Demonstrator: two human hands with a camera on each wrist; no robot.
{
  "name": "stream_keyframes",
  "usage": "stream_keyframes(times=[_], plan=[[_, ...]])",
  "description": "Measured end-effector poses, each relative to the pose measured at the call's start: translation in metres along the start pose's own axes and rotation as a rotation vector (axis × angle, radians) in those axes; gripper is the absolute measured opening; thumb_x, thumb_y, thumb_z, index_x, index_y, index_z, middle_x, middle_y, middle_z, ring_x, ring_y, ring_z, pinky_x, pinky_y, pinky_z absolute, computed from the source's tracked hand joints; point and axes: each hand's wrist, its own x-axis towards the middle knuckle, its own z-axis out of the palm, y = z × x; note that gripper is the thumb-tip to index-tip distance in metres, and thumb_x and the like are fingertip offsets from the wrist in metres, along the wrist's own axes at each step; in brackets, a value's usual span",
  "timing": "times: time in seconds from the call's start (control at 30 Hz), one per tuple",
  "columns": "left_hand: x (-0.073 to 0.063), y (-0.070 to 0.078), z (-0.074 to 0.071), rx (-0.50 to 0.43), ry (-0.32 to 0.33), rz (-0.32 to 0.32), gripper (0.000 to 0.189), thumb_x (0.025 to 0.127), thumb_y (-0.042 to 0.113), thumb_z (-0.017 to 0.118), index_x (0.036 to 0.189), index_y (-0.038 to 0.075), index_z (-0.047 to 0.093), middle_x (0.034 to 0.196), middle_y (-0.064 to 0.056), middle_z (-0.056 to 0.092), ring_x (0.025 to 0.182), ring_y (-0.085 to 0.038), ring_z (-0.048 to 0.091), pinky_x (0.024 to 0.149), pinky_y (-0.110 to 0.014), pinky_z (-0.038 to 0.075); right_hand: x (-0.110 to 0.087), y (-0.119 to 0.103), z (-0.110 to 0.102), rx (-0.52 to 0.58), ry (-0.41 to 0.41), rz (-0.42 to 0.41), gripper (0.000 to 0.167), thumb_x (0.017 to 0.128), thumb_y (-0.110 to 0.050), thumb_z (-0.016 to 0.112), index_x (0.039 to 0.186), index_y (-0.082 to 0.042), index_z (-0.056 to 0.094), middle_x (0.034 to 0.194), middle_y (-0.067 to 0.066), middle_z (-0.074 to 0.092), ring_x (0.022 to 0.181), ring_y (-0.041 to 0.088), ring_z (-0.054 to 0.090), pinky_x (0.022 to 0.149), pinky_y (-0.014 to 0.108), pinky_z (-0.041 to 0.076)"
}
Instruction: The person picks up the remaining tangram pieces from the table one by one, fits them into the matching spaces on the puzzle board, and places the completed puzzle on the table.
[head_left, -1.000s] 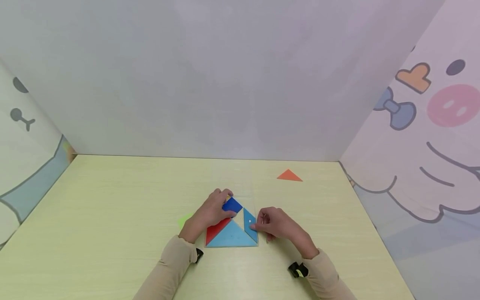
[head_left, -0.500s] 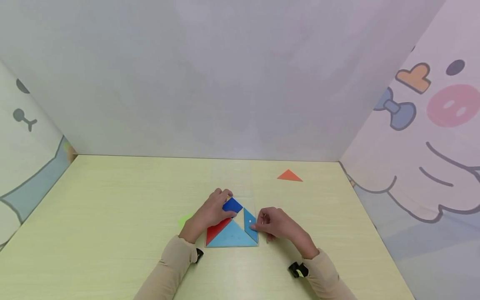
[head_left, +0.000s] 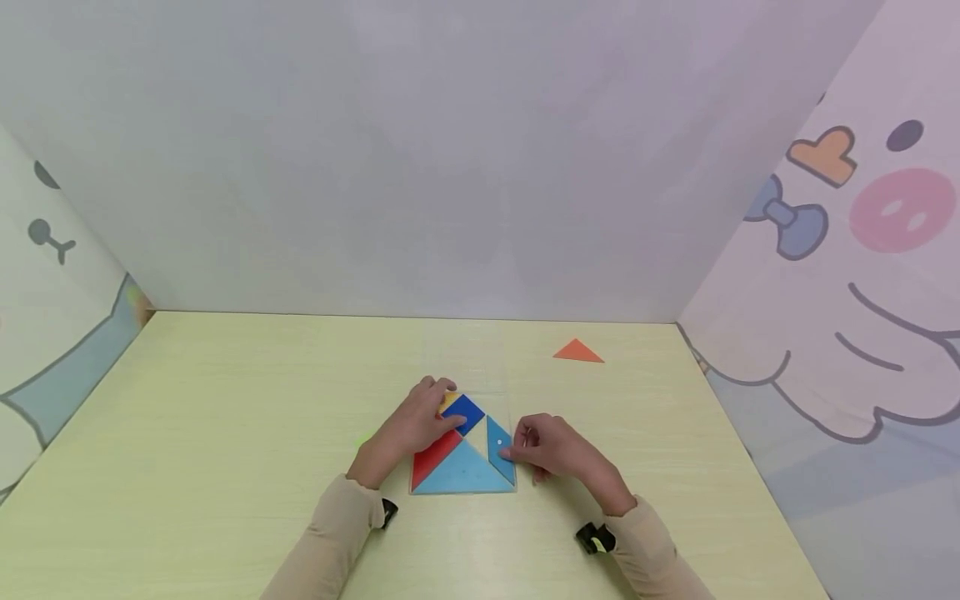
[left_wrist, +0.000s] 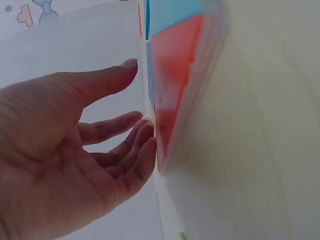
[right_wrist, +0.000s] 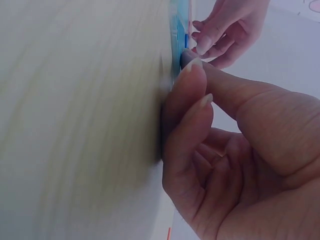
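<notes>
Flat tangram pieces lie together in a shallow tray (head_left: 463, 493). They are a light blue triangle (head_left: 465, 473), a red triangle (head_left: 429, 462), a dark blue square (head_left: 469, 410), and a yellow piece (head_left: 449, 401) partly covered by fingers. My left hand (head_left: 409, 427) is over the tray's left side, fingers loosely bent, its thumb over the square in the head view. In the left wrist view that thumb (left_wrist: 112, 80) stands apart from the fingers. At the tray's right side, my right hand (head_left: 557, 454) pinches the edge of a blue parallelogram (head_left: 496, 439) between thumb and curled fingers.
An orange triangle (head_left: 577, 352) lies by itself toward the back right of the table (head_left: 225, 433). Part of a light green piece (head_left: 365, 437) shows behind the left wrist. Walls with cartoon figures stand at both sides, a plain wall (head_left: 465, 167) at the back.
My left hand has shifted a little to the left, showing more of the dark blue square and yellow piece and covering more of the green piece. My right hand stays in place.
</notes>
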Motion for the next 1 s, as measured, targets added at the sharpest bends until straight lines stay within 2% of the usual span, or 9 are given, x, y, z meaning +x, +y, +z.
stream_keyframes(times=[0.17,0.37,0.6,0.8,1.0], plan=[[-0.005,-0.003,-0.004,-0.023,0.036,-0.007,0.048,0.094,0.019,0.077,0.135,0.003,0.059,0.109,-0.011,0.058,0.102,-0.023,0.057,0.082,-0.035,0.058,-0.001,0.0,-0.001,-0.002,-0.005,0.001,0.029,0.094,-0.032,0.077,0.086,-0.01,0.06,0.064,0.003,0.058,0.048,0.016,0.058,0.053,0.031,0.045],[-0.01,-0.011,-0.008,-0.02,0.049,0.001,0.043,0.094,0.017,0.077,0.13,0.002,0.06,0.099,-0.007,0.055,0.094,-0.02,0.054,0.076,-0.031,0.053,-0.002,0.003,-0.003,0.017,-0.03,-0.02,0.027,0.094,-0.03,0.077,0.087,-0.009,0.061,0.062,0.003,0.059,0.047,0.016,0.059,0.054,0.031,0.046],[-0.019,-0.019,-0.013,-0.006,0.062,0.0,0.04,0.093,0.014,0.077,0.127,-0.001,0.061,0.1,-0.009,0.057,0.093,-0.02,0.055,0.077,-0.033,0.054,-0.003,0.004,-0.004,0.024,-0.044,-0.037,0.027,0.094,-0.029,0.077,0.087,-0.009,0.06,0.063,0.003,0.059,0.047,0.016,0.059,0.053,0.031,0.047],[-0.025,-0.024,-0.015,0.009,0.074,0.008,0.041,0.093,0.015,0.077,0.126,-0.002,0.062,0.097,-0.008,0.056,0.09,-0.019,0.054,0.073,-0.031,0.051,-0.005,0.004,-0.004,0.024,-0.044,-0.04,0.027,0.094,-0.028,0.077,0.087,-0.009,0.06,0.064,0.004,0.058,0.047,0.016,0.059,0.053,0.032,0.048],[-0.033,-0.027,-0.019,0.012,0.081,-0.009,0.038,0.093,0.016,0.077,0.124,-0.001,0.063,0.098,-0.008,0.057,0.093,-0.02,0.054,0.077,-0.034,0.052,-0.005,0.005,-0.004,0.023,-0.049,-0.039,0.027,0.094,-0.029,0.077,0.088,-0.009,0.06,0.065,0.004,0.058,0.047,0.016,0.059,0.053,0.032,0.047]])
